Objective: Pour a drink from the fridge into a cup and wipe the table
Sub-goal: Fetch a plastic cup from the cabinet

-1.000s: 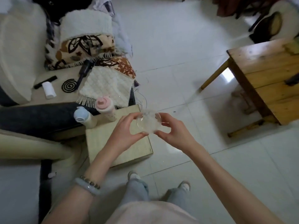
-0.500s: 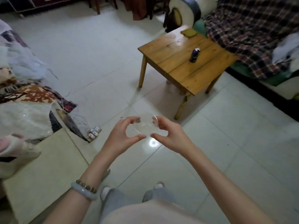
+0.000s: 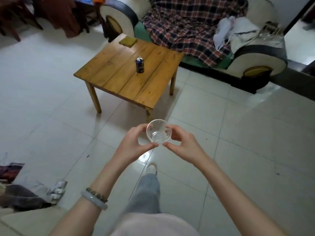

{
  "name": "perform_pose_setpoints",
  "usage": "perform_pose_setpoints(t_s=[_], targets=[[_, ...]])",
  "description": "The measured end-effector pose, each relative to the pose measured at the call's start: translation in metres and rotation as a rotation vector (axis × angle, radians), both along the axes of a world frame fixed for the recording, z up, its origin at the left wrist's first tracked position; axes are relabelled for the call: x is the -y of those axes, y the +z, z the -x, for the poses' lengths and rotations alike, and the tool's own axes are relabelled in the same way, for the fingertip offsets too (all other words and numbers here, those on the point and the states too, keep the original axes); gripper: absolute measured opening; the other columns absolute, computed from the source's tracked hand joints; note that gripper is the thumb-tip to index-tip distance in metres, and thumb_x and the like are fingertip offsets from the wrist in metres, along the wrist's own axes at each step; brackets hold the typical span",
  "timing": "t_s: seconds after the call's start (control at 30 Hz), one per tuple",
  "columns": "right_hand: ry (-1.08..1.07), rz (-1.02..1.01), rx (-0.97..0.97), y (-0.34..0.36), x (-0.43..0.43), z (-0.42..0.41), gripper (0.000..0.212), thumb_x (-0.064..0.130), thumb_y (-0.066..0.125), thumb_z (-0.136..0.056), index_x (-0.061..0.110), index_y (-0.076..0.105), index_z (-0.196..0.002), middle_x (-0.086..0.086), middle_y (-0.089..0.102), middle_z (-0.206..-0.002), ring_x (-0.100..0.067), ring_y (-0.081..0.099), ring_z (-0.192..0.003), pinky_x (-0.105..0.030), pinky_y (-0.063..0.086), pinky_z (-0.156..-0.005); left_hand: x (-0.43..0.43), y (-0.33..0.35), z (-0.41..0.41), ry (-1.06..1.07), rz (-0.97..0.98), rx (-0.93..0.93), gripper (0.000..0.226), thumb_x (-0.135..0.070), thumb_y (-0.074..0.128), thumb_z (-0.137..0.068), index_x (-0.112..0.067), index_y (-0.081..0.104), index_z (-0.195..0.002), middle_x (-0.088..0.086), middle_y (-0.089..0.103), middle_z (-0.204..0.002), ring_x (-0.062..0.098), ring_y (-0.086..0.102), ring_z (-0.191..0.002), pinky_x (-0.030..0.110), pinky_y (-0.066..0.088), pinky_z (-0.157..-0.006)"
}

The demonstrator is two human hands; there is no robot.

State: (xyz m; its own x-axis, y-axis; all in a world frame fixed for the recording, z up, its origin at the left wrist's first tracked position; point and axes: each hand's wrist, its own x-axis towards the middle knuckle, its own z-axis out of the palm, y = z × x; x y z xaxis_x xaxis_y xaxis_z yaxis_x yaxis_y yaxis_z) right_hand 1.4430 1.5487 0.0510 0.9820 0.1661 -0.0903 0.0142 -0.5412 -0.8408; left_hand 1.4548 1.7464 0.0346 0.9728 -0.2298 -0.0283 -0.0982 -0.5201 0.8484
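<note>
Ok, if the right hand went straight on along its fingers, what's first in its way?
The right hand pinches the clear cup; straight past it, its fingers would likely meet the left hand gripping the cup's other side.

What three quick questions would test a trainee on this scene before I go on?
1. True or false: the left hand and the right hand both hold the cup.
2. What stands upright on the table? A) a can B) a bottle C) a bowl
3. Fill the gap: inside, the cup is ___.

Key: 1 true; 2 A; 3 empty.
</note>
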Motion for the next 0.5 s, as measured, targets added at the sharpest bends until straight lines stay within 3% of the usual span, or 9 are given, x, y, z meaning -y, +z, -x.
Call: perform_pose_setpoints(t_s=[0.17, 0.27, 0.4, 0.5], targets=[[-0.103, -0.006, 0.004, -0.001, 0.024, -0.073, 0.044, 0.017, 0.074, -0.077, 0.027, 0.056, -0.117, 0.026, 0.058, -0.094, 0.018, 0.056, -0.09, -0.006, 0.043, -0.086, 0.029, 0.004, -0.089, -0.099, 0.02, -0.001, 0.051, -0.028, 0.083, -0.069, -0.037, 0.054, -0.11, -0.023, 0.057, -0.105, -0.011, 0.049, -0.099, 0.002, 0.036, -0.077], [-0.132, -0.005, -0.023, 0.003, 0.034, -0.115, 0.046, 0.017, 0.073, -0.078, 0.025, 0.055, -0.12, 0.025, 0.057, -0.095, 0.019, 0.054, -0.09, -0.004, 0.041, -0.085, 0.04, 0.003, -0.139, -0.13, 0.031, -0.009, 0.052, -0.03, 0.082, -0.069, -0.036, 0.055, -0.113, -0.028, 0.054, -0.107, -0.007, 0.048, -0.104, 0.009, 0.036, -0.081], [-0.161, -0.008, -0.034, 0.008, 0.044, -0.164, 0.047, 0.019, 0.074, -0.078, 0.025, 0.054, -0.12, 0.028, 0.056, -0.095, 0.016, 0.055, -0.092, -0.005, 0.042, -0.086, 0.053, 0.003, -0.195, -0.165, 0.036, -0.007, 0.053, -0.033, 0.082, -0.069, -0.036, 0.054, -0.114, -0.021, 0.058, -0.112, -0.002, 0.051, -0.106, 0.019, 0.041, -0.087], [-0.171, -0.019, -0.042, 0.007, 0.052, -0.196, 0.048, 0.02, 0.075, -0.077, 0.032, 0.052, -0.117, 0.029, 0.056, -0.096, 0.014, 0.055, -0.093, -0.005, 0.042, -0.086, 0.059, 0.002, -0.228, -0.178, 0.032, -0.003, 0.055, -0.036, 0.081, -0.069, -0.037, 0.054, -0.116, -0.021, 0.058, -0.114, -0.004, 0.049, -0.108, 0.019, 0.039, -0.088]])
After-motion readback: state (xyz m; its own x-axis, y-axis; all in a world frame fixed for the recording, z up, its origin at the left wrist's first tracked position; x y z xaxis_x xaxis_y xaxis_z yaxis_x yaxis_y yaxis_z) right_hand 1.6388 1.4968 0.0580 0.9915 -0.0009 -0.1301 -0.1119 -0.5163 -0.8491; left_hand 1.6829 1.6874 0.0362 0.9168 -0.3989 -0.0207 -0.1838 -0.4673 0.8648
